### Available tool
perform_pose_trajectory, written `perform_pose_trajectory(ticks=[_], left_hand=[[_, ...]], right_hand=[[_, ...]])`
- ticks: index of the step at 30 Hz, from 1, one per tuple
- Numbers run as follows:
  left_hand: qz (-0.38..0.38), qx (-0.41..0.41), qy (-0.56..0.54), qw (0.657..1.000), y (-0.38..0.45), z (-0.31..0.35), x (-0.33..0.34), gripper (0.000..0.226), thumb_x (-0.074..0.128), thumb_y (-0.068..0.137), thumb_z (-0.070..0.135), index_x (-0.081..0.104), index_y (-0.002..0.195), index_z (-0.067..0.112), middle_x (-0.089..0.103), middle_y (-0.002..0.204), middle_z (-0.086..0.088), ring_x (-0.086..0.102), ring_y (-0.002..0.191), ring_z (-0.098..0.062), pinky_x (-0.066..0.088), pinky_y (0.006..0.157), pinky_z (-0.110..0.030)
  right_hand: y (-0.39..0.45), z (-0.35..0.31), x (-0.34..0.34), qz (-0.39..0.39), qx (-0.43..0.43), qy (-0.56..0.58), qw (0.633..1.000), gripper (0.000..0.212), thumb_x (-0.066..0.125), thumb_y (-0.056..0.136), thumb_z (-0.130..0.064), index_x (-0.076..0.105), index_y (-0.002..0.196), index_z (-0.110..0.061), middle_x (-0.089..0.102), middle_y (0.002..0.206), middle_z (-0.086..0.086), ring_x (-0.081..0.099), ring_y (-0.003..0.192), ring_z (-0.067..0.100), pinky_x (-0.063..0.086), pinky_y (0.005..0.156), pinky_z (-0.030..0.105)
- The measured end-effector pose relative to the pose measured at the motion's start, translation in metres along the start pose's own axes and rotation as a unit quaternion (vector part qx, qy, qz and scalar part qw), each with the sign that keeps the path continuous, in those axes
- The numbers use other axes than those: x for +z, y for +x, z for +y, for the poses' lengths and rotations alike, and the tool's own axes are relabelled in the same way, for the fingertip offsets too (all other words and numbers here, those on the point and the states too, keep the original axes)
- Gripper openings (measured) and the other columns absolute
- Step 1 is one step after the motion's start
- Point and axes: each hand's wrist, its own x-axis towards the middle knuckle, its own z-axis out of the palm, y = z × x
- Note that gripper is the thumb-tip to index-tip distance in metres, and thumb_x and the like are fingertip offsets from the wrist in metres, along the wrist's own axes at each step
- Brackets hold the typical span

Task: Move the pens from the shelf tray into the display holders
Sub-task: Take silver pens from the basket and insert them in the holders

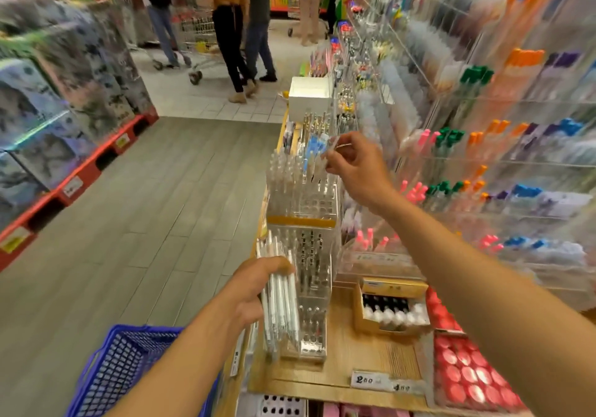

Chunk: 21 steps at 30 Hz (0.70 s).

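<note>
— While the left hand (pixel 254 290) grips a bundle of white pens (pixel 280 290), what is the right hand (pixel 353 166) doing?
— It pinches one pen (pixel 317 158) between thumb and fingers, just above the far holder (pixel 303 190). That pen is blurred; its tip points down at the holder's top.
— Where does the bundle sit?
— It is upright in the left fist, just beside the near holder (pixel 311 290), at the front edge of the shelf (pixel 354 352). The fingers curl round the barrels.
— Are the holders filled?
— The far one has clear-capped pens standing in its left rows, while holes at its right side show open. The near one is clear plastic, with dark-tipped pens visible inside it.
— Anything blue up there?
— A few blue-capped pens (pixel 314 145) stand just behind the far holder, next to the pinched pen.
— And the tray?
— I cannot tell which thing is the tray.
— What else lies on the shelf?
— A cardboard box (pixel 392 307) of small bottles right of the near holder, red round lids (pixel 467 374) further right, and price tags (pixel 369 379) at the front.
— Below the left arm?
— A blue basket (pixel 129 368), over the grey floor (pixel 161 207).
— Further off?
— People with a trolley (pixel 200 45) stand down the aisle. Racks of coloured pens (pixel 483 158) line the right side.
</note>
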Motion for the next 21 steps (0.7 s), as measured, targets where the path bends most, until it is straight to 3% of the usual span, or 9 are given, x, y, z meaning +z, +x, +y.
perform_pose_trajectory(ticks=[5,9,12,21], left_hand=[[-0.029,0.004,-0.017,0.999,0.005,0.012,-0.001,0.03,0.069,0.076,-0.002,0.062,0.105,-0.002,0.066,0.082,-0.015,0.065,0.065,-0.027,0.054,0.058,-0.034],[-0.03,0.016,-0.013,0.999,0.009,0.019,-0.004,0.031,0.069,0.075,-0.002,0.063,0.105,-0.002,0.066,0.086,-0.015,0.066,0.077,-0.029,0.056,0.068,-0.038],[-0.033,0.018,-0.021,0.999,0.01,0.024,-0.005,0.029,0.068,0.075,-0.003,0.063,0.104,-0.003,0.066,0.078,-0.016,0.066,0.065,-0.028,0.055,0.058,-0.034],[-0.051,0.033,-0.027,0.998,0.005,0.036,-0.003,0.014,0.061,0.081,-0.007,0.063,0.095,-0.006,0.064,0.064,-0.016,0.064,0.051,-0.026,0.054,0.049,-0.031]], right_hand=[[0.0,0.015,0.016,-0.02,-0.011,-0.055,0.998,0.012,0.063,0.095,-0.019,0.056,0.095,-0.029,0.07,0.085,-0.004,0.07,0.08,0.014,0.059,0.081,0.045],[0.002,0.016,0.02,-0.03,-0.022,-0.095,0.995,0.012,0.063,0.095,-0.019,0.058,0.105,-0.017,0.07,0.086,0.001,0.07,0.08,0.016,0.058,0.081,0.046],[0.003,0.012,0.022,-0.015,-0.033,-0.097,0.995,0.019,0.062,0.095,-0.019,0.058,0.111,-0.009,0.068,0.087,0.005,0.069,0.082,0.02,0.057,0.081,0.047],[0.0,0.015,0.034,-0.057,-0.048,-0.21,0.975,0.016,0.065,0.093,-0.022,0.061,0.105,-0.013,0.067,0.089,0.0,0.065,0.082,0.018,0.056,0.079,0.04]])
